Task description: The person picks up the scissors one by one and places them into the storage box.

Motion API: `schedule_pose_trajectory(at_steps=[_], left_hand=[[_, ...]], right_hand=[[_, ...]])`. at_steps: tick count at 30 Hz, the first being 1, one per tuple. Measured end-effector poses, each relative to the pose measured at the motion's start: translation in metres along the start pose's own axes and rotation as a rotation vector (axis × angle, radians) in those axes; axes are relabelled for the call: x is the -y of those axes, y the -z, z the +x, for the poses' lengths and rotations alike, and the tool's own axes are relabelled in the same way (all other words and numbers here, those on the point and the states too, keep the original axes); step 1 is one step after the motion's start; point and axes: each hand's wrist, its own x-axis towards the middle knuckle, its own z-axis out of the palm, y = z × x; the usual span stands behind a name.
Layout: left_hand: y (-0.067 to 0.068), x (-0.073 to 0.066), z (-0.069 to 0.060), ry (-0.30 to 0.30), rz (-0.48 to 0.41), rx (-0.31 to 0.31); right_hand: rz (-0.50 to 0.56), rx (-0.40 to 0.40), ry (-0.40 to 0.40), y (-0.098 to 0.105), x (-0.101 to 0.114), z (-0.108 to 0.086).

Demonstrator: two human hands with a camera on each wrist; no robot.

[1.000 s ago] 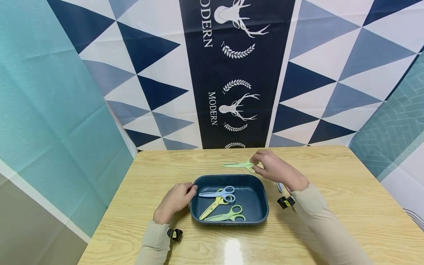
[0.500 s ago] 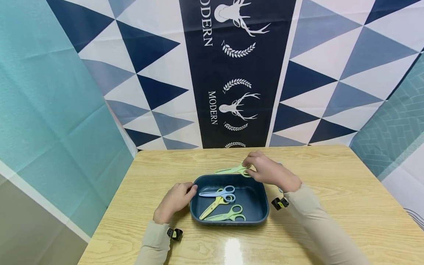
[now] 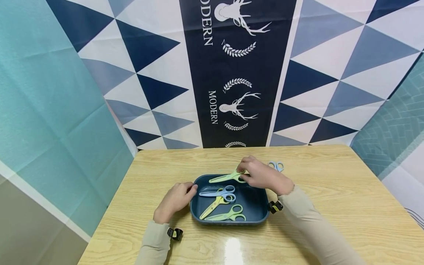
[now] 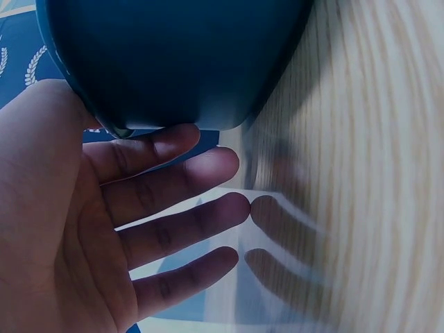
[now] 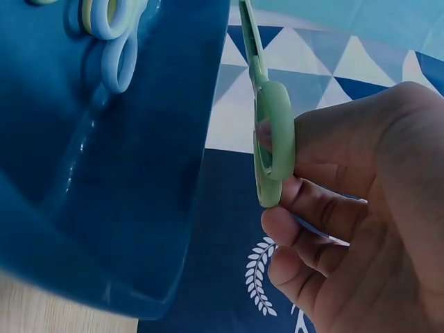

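Observation:
My right hand [image 3: 260,175] pinches light green scissors [image 3: 225,178] by the handles, thumb through a loop [image 5: 277,132] in the right wrist view. Their blades point left, over the far rim of a dark blue plastic bin [image 3: 256,198]. At the bin's left end my left hand [image 3: 175,198] holds the wall, thumb over the rim; the left wrist view shows the index finger [image 4: 173,142] against the outside and the other fingers spread apart. Inside the bin, blue scissors [image 3: 216,194] lie across yellow scissors [image 3: 210,210], with another green pair [image 3: 226,215] nearest me.
Another blue pair of scissors [image 3: 276,166] lies on the wooden table [image 3: 314,162] behind my right forearm, which hides part of it. A patterned cloth [image 3: 238,73] hangs along the table's back edge, and a teal one [image 3: 66,121] at the left.
My right hand has brought the green scissors left and nearer, from the table behind the bin to above its far rim. Blue handles have come into sight behind that arm. The left hand stays put.

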Motion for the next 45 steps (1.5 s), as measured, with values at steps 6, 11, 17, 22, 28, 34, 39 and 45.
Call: schedule_pose_trajectory(at_steps=[6, 11, 17, 22, 28, 34, 39, 45], left_hand=[[0.001, 0.0, -0.001, 0.002, -0.005, 0.004], [0.001, 0.0, 0.0, 0.003, -0.003, 0.006], [0.0, 0.001, 0.0, -0.003, 0.005, 0.001], [0.0, 0.001, 0.0, 0.001, 0.0, 0.005], [0.0, 0.0, 0.0, 0.002, 0.008, 0.002], [0.0, -0.001, 0.0, 0.0, 0.007, 0.001], [0.001, -0.001, -0.001, -0.006, 0.011, 0.0], [0.001, 0.001, -0.001, -0.02, 0.015, -0.005]], right_hand=[[-0.015, -0.015, 0.041, -0.003, 0.001, 0.003], [-0.017, 0.007, 0.042, -0.004, 0.004, 0.006], [-0.019, 0.017, 0.069, -0.008, 0.006, 0.009], [-0.003, 0.03, 0.073, -0.009, 0.009, 0.011], [0.006, 0.044, 0.073, -0.009, 0.015, 0.013], [0.0, 0.063, 0.057, -0.014, 0.018, 0.016], [0.015, 0.073, 0.084, -0.017, 0.019, 0.019], [0.047, 0.111, 0.098, -0.021, 0.021, 0.023]])
